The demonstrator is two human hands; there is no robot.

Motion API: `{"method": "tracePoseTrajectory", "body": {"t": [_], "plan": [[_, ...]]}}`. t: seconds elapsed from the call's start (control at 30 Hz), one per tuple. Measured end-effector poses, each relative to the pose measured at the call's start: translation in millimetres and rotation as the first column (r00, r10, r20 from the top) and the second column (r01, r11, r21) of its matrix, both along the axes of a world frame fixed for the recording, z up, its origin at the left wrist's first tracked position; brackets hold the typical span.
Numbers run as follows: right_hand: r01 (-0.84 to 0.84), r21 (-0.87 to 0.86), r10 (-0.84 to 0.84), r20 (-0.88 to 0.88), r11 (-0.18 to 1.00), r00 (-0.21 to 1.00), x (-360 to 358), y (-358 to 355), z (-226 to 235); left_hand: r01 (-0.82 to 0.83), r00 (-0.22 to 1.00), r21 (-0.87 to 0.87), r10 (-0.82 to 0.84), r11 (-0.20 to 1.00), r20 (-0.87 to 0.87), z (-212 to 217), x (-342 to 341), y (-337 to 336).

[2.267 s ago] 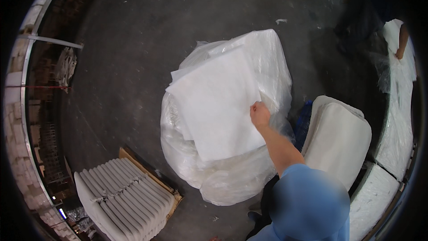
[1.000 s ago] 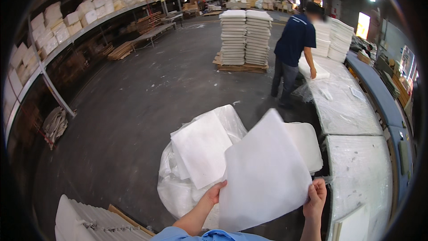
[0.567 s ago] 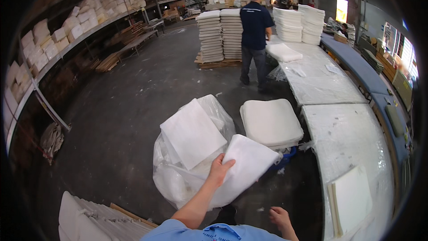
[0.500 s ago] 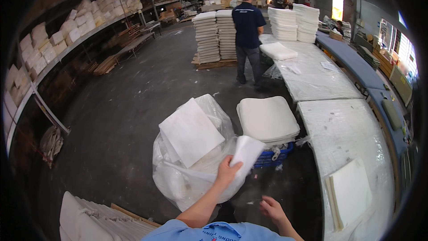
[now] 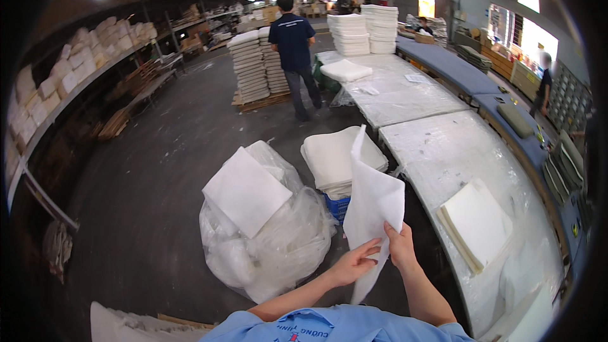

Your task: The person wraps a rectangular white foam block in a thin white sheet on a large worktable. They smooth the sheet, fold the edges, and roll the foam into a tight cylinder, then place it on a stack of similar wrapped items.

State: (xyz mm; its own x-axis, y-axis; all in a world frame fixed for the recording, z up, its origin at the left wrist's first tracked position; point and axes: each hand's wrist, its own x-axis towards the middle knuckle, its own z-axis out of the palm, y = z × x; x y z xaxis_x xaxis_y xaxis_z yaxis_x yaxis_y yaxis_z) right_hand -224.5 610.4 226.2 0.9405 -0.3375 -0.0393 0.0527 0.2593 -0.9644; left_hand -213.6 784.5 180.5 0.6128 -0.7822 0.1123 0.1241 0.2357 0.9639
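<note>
A white sheet of soft padding (image 5: 373, 199) stands upright in front of me, bent along its length. My right hand (image 5: 400, 244) is closed on its near right edge. Against the sheet's face rests my left hand (image 5: 358, 263), fingers stretched and slightly apart. To the left, a big clear plastic bag (image 5: 278, 266) of white padding sits on the floor, with a square white sheet (image 5: 247, 191) lying on top. Just behind the held sheet, a stack of white sheets (image 5: 329, 158) rests on a blue plastic crate (image 5: 337, 208), partly hidden by it.
At right runs a plastic-covered table (image 5: 437, 152) bearing a few white sheets (image 5: 478, 221). A person in dark clothes (image 5: 292, 44) stands beyond, beside tall white stacks (image 5: 249, 66). Shelves of white bundles (image 5: 76, 63) line the left. More white material (image 5: 126, 326) lies at lower left.
The white sheet moved right from above the bag and opened from a folded shape. My right hand came up and took its edge; my left hand loosened its grip. The view turned right.
</note>
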Motion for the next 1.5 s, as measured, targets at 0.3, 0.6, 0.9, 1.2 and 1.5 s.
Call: {"method": "tracePoseTrajectory", "body": {"t": [0.3, 0.6, 0.9, 1.2, 1.5], "plan": [[-0.415, -0.322, 0.423, -0.047, 0.851, 0.905, -41, 44, 40, -0.386, 0.859, 0.409, 0.484, 0.826, -0.167, -35, 52, 181], [-0.036, 0.069, 0.034, 0.027, 0.997, 0.999, -102, 21, 68, -0.206, 0.874, 0.15, 0.251, 0.967, -0.415, -41, 91, 198], [0.482, -0.17, -0.503, -0.123, 0.86, 0.855, -151, -19, 13, -0.173, 0.912, 0.078, 0.19, 0.982, -0.365, 10, 103, 134], [0.775, -0.52, -0.873, 0.108, 0.359, 0.476, -180, -26, -25, -0.242, 0.966, 0.153, 0.252, 0.958, -0.053, 12, 99, 79], [0.699, -0.698, -0.957, 0.071, 0.153, 0.28, -223, -89, -40, -0.497, 0.86, 0.309, 0.414, 0.811, 0.298, 2, 104, 16]]}}
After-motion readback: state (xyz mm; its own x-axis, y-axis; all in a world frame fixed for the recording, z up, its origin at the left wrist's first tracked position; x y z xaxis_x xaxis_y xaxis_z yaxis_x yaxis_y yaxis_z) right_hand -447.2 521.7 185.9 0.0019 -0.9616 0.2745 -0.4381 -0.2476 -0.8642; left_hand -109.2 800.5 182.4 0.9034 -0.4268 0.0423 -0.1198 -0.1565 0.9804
